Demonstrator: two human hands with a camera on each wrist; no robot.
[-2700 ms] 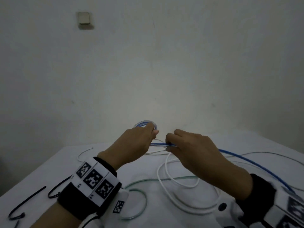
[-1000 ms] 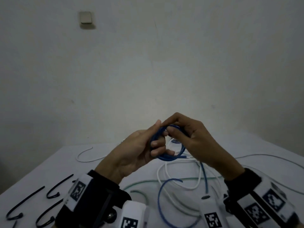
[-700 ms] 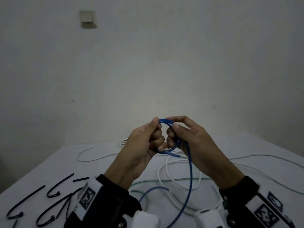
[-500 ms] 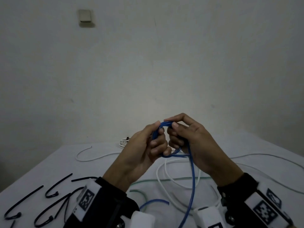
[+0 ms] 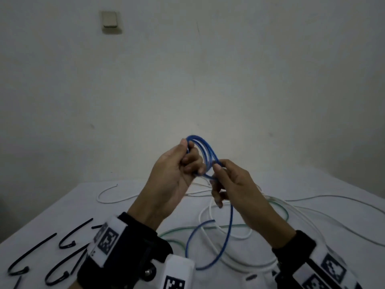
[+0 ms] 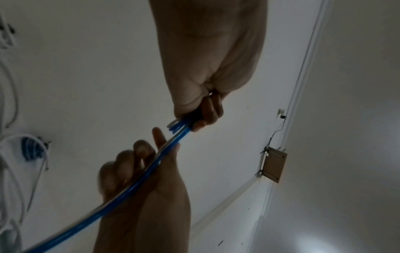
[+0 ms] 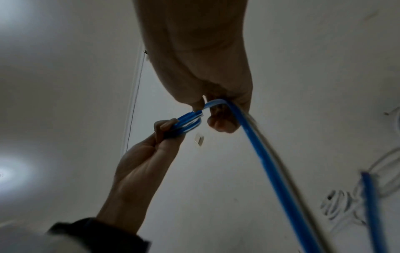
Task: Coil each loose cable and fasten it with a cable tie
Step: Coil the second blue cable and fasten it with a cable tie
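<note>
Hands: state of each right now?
Left hand: closed, gripping the blue cable coil.
Right hand: closed, pinching the blue cable where it leaves the coil.

Dim room, plain pale wall (image 5: 208,80) behind a white table (image 5: 62,215)
A small switch plate (image 5: 109,19) sits high on the wall at left; a thin wire (image 6: 275,133) runs to a brown panel (image 6: 273,165); a bright patch (image 7: 8,171) of light glows on the ceiling.
</note>
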